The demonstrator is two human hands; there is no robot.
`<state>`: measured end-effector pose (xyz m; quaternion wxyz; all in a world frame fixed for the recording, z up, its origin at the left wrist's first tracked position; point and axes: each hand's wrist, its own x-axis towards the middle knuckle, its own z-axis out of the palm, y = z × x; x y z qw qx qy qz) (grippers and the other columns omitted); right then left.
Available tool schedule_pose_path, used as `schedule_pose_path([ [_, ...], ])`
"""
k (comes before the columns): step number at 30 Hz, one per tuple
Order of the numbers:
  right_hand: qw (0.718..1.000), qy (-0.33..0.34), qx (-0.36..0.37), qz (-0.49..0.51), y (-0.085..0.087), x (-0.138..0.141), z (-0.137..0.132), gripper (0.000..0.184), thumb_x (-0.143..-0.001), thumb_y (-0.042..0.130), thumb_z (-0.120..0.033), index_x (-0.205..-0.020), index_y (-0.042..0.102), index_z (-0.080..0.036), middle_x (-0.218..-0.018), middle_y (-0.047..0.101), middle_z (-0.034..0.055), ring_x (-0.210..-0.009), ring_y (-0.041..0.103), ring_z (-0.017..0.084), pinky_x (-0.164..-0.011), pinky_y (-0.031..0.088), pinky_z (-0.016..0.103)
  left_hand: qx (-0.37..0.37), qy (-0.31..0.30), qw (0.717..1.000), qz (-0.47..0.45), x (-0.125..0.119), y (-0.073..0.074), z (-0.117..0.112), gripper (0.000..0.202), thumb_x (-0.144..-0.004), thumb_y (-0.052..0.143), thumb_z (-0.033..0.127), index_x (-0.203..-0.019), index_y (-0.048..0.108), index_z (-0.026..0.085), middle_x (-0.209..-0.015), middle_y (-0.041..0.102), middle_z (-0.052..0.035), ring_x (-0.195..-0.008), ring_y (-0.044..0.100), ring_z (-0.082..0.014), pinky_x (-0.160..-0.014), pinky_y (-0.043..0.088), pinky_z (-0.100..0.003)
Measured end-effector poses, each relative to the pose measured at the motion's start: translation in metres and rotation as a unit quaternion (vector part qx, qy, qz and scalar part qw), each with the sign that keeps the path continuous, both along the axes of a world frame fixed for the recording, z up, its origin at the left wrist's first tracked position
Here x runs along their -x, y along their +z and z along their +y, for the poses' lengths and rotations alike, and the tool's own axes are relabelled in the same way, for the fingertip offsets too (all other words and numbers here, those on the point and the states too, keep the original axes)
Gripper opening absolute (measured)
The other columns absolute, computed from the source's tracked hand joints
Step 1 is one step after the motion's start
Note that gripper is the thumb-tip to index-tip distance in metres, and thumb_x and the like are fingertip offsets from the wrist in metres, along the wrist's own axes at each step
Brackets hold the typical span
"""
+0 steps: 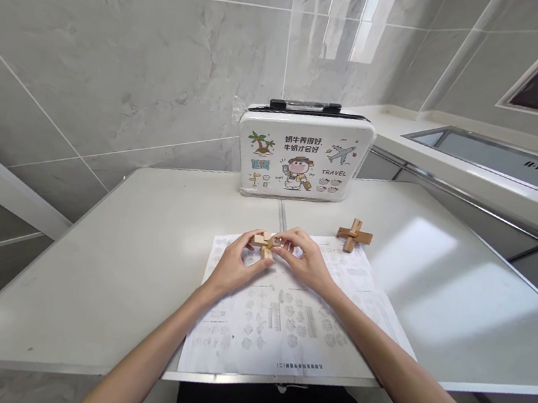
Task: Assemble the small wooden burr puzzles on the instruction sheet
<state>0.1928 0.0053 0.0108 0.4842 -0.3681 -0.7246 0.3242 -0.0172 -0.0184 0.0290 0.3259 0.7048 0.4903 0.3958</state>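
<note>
Between my two hands is a small wooden interlocking puzzle (266, 244) made of pale and darker brown pieces, above a printed sheet. My left hand (238, 261) grips its left side, thumb below and fingers above. From the right, my right hand (305, 257) pinches a darker piece with thumb and fingertips, which partly cover it. A second wooden puzzle (354, 235), cross-shaped and assembled, lies apart from my hands at the sheet's far right corner. Small diagrams and upside-down text cover the instruction sheet (289, 339).
A white cartoon-printed case (305, 156) with a black handle stands upright at the back of the white folding table (109, 285), against the grey tiled wall. A counter with a sink (507, 163) runs along the right.
</note>
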Motion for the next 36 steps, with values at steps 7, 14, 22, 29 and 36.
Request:
schedule_pose_path([
  [7,1.000,-0.003,0.000,0.019,-0.0007,0.0013,-0.0013,0.020,-0.097,0.072,-0.040,-0.114,0.076,-0.030,-0.103,0.060,0.0056,-0.093,0.058,0.023,-0.088,0.050,0.040,0.051,-0.028,0.996,-0.063,-0.0014,0.0023,-0.0011,0.059,-0.082,0.083,0.036,-0.135,0.057,0.027,-0.128,0.072,-0.0067,-0.117,0.068,-0.0248,-0.109,0.050,-0.045],
  [14,0.999,-0.002,-0.004,0.032,-0.0015,0.0028,-0.0031,0.021,-0.097,0.071,-0.040,-0.115,0.078,-0.032,-0.099,0.055,0.0053,-0.095,0.056,0.024,-0.089,0.050,0.041,0.109,-0.067,0.980,-0.153,-0.0034,0.0066,-0.0021,0.064,-0.077,0.087,0.034,-0.132,0.055,0.026,-0.125,0.072,-0.0079,-0.115,0.070,-0.0247,-0.106,0.053,-0.043],
  [22,0.999,0.022,-0.004,0.029,0.0015,0.0043,-0.0043,0.018,-0.096,0.072,-0.039,-0.110,0.075,-0.029,-0.097,0.058,0.0041,-0.093,0.057,0.023,-0.088,0.049,0.040,0.109,-0.070,0.976,-0.178,-0.0041,0.0030,-0.0008,0.069,-0.070,0.092,0.031,-0.128,0.056,0.024,-0.123,0.072,-0.0091,-0.114,0.071,-0.0256,-0.105,0.054,-0.044],
  [29,1.000,0.013,0.001,0.019,0.0038,0.0044,-0.0031,0.023,-0.103,0.060,-0.042,-0.117,0.070,-0.026,-0.103,0.067,0.0056,-0.094,0.061,0.022,-0.088,0.049,0.038,0.085,-0.040,0.983,-0.157,-0.0056,0.0020,-0.0013,0.066,-0.072,0.092,0.030,-0.128,0.056,0.024,-0.124,0.072,-0.0083,-0.114,0.070,-0.0247,-0.105,0.055,-0.046],
  [36,0.998,0.009,0.052,-0.028,-0.0028,0.0040,0.0004,0.030,-0.105,0.053,-0.048,-0.114,0.066,-0.023,-0.111,0.070,0.0077,-0.098,0.063,0.022,-0.088,0.049,0.037,0.105,-0.049,0.975,-0.187,-0.0047,-0.0001,0.0004,0.069,-0.072,0.092,0.033,-0.131,0.056,0.025,-0.126,0.072,-0.0089,-0.120,0.068,-0.0262,-0.110,0.052,-0.050],
])
